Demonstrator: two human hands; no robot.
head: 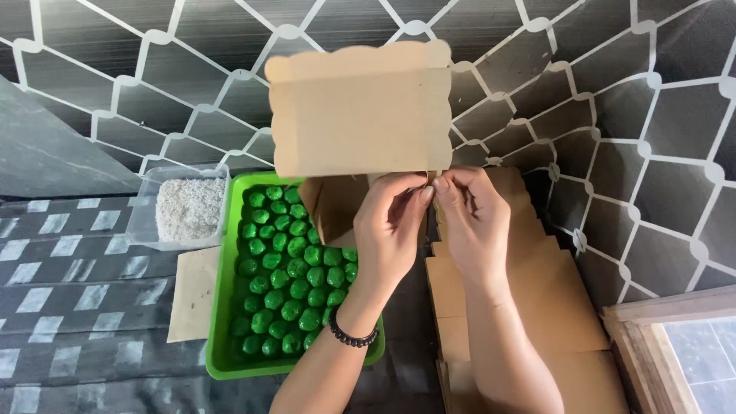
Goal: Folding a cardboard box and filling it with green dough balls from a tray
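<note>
Both my hands pinched on a brown cardboard box, held up in front of me.

My left hand [391, 226] and right hand [471, 222] are closed, fingertips nipping the lower edge of the cardboard box [360, 115]; its scalloped flap stands upright above them. Under my left hand sits a green tray [222, 307] of green balls [287, 268]. Flat cardboard blanks [552, 299] lie below my right hand. A clear tub [146, 207] of white shreds sits further left.

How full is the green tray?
Mostly full: the green tray holds rows of green balls across nearly its whole floor; the brown box and left hand hide one corner.
</note>
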